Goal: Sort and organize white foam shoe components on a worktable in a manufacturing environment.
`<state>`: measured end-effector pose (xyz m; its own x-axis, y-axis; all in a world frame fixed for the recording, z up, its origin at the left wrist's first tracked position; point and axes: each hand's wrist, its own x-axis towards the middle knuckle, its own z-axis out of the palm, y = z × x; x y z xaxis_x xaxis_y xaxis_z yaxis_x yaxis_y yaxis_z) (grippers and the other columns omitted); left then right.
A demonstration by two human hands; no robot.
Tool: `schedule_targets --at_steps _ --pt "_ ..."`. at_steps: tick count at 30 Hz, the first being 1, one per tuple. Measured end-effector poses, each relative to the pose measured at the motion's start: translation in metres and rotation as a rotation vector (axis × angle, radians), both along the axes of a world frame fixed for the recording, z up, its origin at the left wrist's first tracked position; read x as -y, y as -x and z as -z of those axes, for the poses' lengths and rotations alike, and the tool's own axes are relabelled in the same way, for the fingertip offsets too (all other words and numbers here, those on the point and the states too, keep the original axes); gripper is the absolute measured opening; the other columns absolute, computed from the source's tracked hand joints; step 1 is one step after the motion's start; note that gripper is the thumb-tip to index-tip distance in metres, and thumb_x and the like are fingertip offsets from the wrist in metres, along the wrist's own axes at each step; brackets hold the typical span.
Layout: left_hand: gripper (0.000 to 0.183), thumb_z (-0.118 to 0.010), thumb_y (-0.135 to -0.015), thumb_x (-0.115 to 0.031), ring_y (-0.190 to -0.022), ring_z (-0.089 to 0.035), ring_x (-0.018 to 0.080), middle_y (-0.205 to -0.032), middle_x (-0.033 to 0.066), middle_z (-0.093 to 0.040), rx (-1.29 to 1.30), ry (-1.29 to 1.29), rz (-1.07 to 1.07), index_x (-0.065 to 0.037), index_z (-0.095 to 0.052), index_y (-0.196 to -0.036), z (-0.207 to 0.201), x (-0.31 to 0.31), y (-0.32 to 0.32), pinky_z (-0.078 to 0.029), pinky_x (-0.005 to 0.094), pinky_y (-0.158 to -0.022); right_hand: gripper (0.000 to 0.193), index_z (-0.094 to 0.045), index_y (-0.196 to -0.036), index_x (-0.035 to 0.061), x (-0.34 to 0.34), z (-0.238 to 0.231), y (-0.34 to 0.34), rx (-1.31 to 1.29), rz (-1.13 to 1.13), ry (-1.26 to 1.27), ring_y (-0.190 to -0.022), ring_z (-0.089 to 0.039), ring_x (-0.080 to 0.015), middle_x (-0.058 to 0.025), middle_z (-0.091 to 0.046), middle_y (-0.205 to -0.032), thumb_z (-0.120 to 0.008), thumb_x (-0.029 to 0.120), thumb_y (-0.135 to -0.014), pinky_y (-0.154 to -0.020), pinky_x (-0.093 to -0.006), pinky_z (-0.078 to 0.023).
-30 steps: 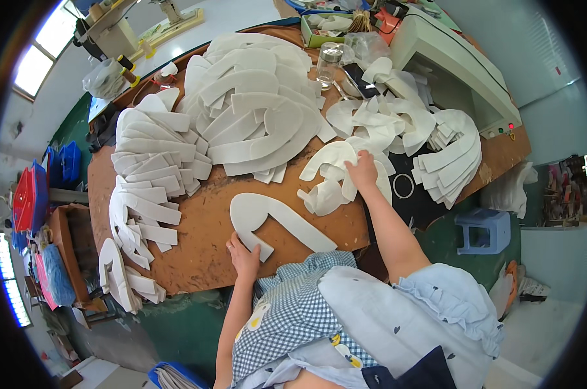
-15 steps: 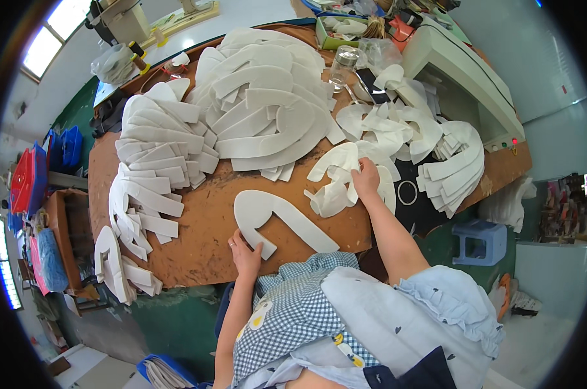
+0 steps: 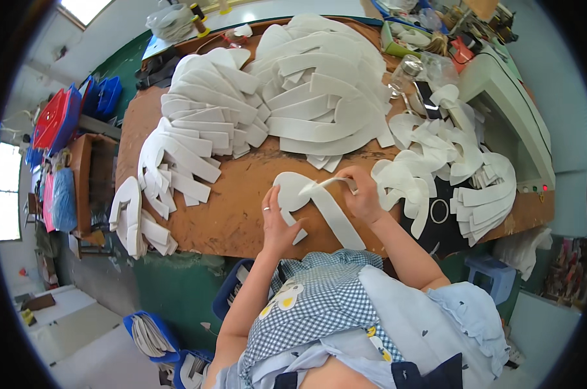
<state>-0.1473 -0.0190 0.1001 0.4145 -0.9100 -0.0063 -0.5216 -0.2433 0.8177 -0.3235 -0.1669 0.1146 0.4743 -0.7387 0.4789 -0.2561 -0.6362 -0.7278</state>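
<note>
Fanned white stacks [image 3: 212,97] cover the worktop's [image 3: 235,220] left, beyond the left hand [image 3: 280,227], which rests with fingers and thumb parted on the left side of a curved white pad [image 3: 335,218] lying near the front edge. Over the pad's top, a thin white piece [image 3: 309,188] is pinched in the closed right hand [image 3: 365,198]. Farther right, loose white pieces [image 3: 404,176] lie beside a ring [image 3: 439,211].

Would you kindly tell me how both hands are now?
Left hand: open, on the flat white hook-shaped piece.
Right hand: closed, holding a thin white curved piece.
</note>
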Motion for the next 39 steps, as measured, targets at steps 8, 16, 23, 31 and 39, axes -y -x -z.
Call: schedule_targets --at_steps 8,16,23,31,39 --pt "0.022 -0.062 -0.090 -0.013 -0.073 -0.067 0.0176 -0.090 0.0101 -0.067 -0.949 -0.235 -0.234 0.005 -0.058 -0.101 0.057 -0.021 -0.004 -0.054 0.0293 -0.062 0.019 -0.061 -0.095 0.0002 -0.015 0.068 -0.020 -0.203 -0.165 -0.751 -0.073 -0.061 -0.0162 -0.0101 -0.066 -0.081 -0.065 0.014 -0.083 -0.067 -0.0297 -0.048" --pt "0.021 -0.063 -0.088 -0.015 -0.062 -0.067 0.0161 -0.067 0.0097 -0.068 -0.642 -0.181 -0.411 0.006 -0.063 -0.087 0.100 -0.010 -0.025 -0.051 0.0284 -0.055 0.027 -0.064 -0.086 -0.0004 0.004 0.117 -0.069 -0.342 -0.134 -0.625 -0.070 -0.061 -0.0215 -0.0126 -0.065 -0.077 -0.069 0.025 -0.078 -0.065 -0.0334 -0.048" --pt "0.034 -0.068 -0.082 -0.031 -0.063 -0.065 0.0272 -0.066 0.0151 -0.065 -0.196 -0.332 -0.412 0.003 -0.065 -0.082 0.104 -0.001 -0.037 -0.049 0.0367 -0.061 0.025 -0.066 -0.083 0.0014 0.010 0.128 -0.085 -0.401 -0.080 -0.554 -0.072 -0.065 -0.0308 -0.0160 -0.066 -0.075 -0.069 0.026 -0.078 -0.067 -0.0398 -0.050" --pt "0.036 -0.067 -0.082 -0.035 -0.067 -0.064 0.0300 -0.070 0.0165 -0.065 -0.156 -0.374 -0.447 0.002 -0.064 -0.081 0.099 -0.002 -0.036 -0.048 0.0392 -0.064 0.023 -0.064 -0.085 -0.0002 0.005 0.107 -0.088 -0.385 -0.079 -0.643 -0.068 -0.066 -0.0279 -0.0157 -0.066 -0.075 -0.067 0.023 -0.082 -0.063 -0.0377 -0.050" --pt "0.037 -0.068 -0.081 -0.036 -0.068 -0.064 0.0305 -0.070 0.0160 -0.065 -0.167 -0.391 -0.456 0.001 -0.065 -0.080 0.102 -0.001 -0.037 -0.048 0.0396 -0.065 0.022 -0.063 -0.086 0.0007 0.007 0.112 -0.091 -0.460 -0.086 -0.653 -0.051 -0.066 -0.0222 -0.0121 -0.066 -0.067 -0.064 0.023 -0.086 -0.058 -0.0342 -0.052"
